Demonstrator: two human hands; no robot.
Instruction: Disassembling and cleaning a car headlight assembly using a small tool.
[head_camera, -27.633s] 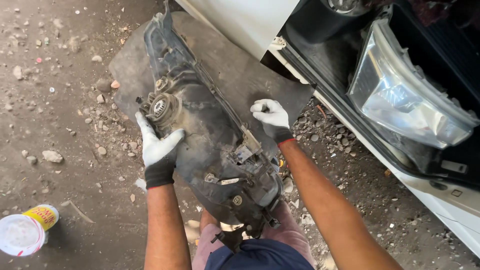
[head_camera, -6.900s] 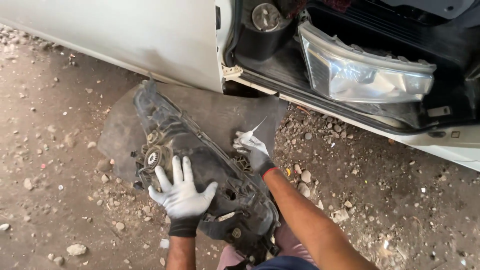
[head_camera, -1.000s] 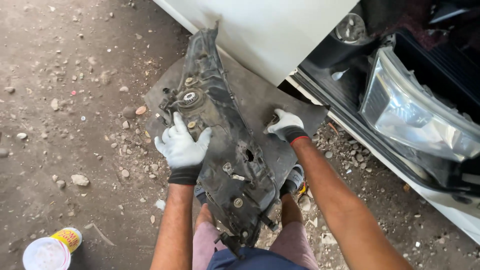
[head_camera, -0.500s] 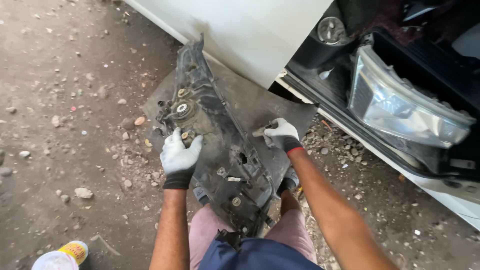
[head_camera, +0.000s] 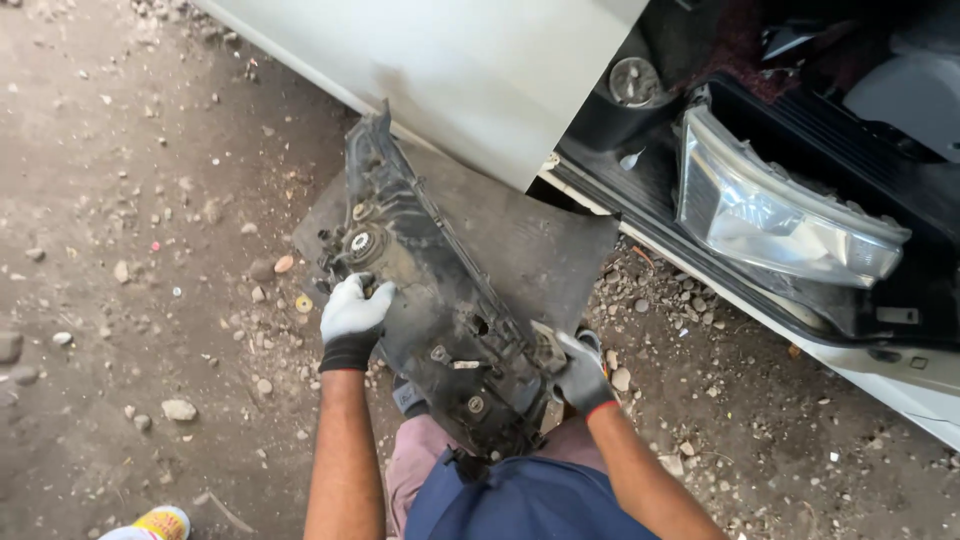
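Yellow-capped container (head_camera: 160, 523) at lower left on the dirt ground (head_camera: 120, 300). My left hand (head_camera: 352, 318), gloved, fingers curled shut on the left edge of the headlight housing (head_camera: 440, 310), just below its round socket. Housing lies back-side up, tilted across a dark mat (head_camera: 530, 240), near end over my knees. My right hand (head_camera: 582, 375), gloved, wraps closed around the housing's lower right corner. Far right: white vehicle panel (head_camera: 450, 70), mounted headlamp (head_camera: 780, 215) in the open front.

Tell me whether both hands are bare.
No: the left hand and right hand wear pale gloves while gripping the dark headlight housing.
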